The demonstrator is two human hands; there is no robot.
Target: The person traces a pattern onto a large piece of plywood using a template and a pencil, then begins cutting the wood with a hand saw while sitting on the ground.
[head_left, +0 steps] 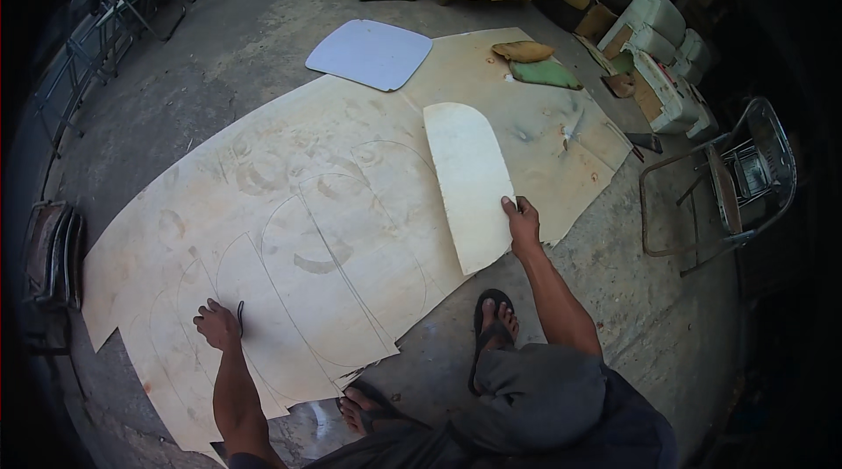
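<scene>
My right hand (524,221) grips the right edge of a pale, round-ended panel (471,188), thumb on top. The panel is tilted a little above a large thin tan sheet (289,175) lying on the floor. Several curved and straight pencil outlines mark this sheet, and its near edge is jagged. Over its near left part, my left hand (217,325) is closed with bent fingers at a dark curved tool (240,318). Most of that tool is hidden, so its kind cannot be made out.
A light bluish rounded panel (370,54) overlaps the sheet's far edge. Brown and green pads (545,74) lie at its far right. A metal folding chair frame (732,184) stands right, white seat parts (662,83) behind it. Dark stacked pieces (53,254) stand left. My sandalled feet are at the near edge.
</scene>
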